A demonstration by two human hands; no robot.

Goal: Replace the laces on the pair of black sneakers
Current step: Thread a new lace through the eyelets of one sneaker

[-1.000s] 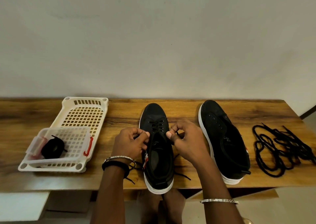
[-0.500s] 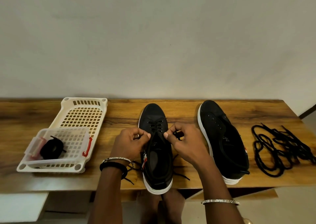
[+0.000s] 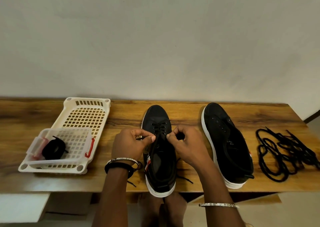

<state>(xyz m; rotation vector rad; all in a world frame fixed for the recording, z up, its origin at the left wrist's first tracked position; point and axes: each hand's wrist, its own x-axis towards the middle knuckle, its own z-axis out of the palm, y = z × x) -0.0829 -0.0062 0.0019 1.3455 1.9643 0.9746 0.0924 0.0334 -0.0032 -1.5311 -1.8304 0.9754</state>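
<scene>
Pinching one lace strand apiece, the left hand (image 3: 131,144) and right hand (image 3: 187,146) keep their fingers (image 3: 150,138) curled tight above the tongue of the sneaker (image 3: 161,168), which sits heel toward the person so its eyelets face up. Just beyond the fingers, black lace (image 3: 160,129) crosses the front eyelets. Right of them the unlaced sneaker (image 3: 223,136) waits, with loose laces (image 3: 284,152) farther right on the bench (image 3: 190,112).

head cam | faces forward-down | close over table (image 3: 190,112)
</scene>
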